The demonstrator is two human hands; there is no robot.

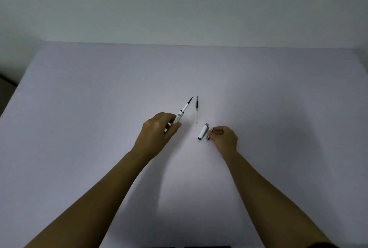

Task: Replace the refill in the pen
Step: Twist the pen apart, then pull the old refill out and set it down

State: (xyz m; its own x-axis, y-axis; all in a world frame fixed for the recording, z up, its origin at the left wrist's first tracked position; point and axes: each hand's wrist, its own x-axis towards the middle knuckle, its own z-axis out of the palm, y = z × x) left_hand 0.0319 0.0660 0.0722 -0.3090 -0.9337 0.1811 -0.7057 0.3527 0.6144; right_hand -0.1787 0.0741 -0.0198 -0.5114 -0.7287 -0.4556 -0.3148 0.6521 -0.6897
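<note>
My left hand [159,130] holds the white pen barrel [177,119], grip closed around its lower half, with a refill [188,103] standing out of the open end and pointing up and away from me. My right hand [224,138] rests low on the tabletop [79,108], fingertips pinched on a small metallic piece [209,137] (it looks like the pen's tip section, though it is too small to be sure). Just left of that pinch lies the white cap [203,131], touching the tabletop and close against my fingers. Ahead of the cap, between my two grips, the other refill [197,109] lies loose, dark at the far end with a yellow band near its middle.

As I judge it, the step in hand is closing the pen up: the small piece has to pass over the exposed refill point and seat on the barrel. It should go best if I keep the barrel steady and tilted as it is, bring the piece in along the refill's own line, and turn it gently so nothing binds or bends the tip.

Both forearms reach forward, bare; the left wrist is raised off the surface with the fingers curled over the barrel, the right wrist low, knuckles up, hand curled inward.
</note>
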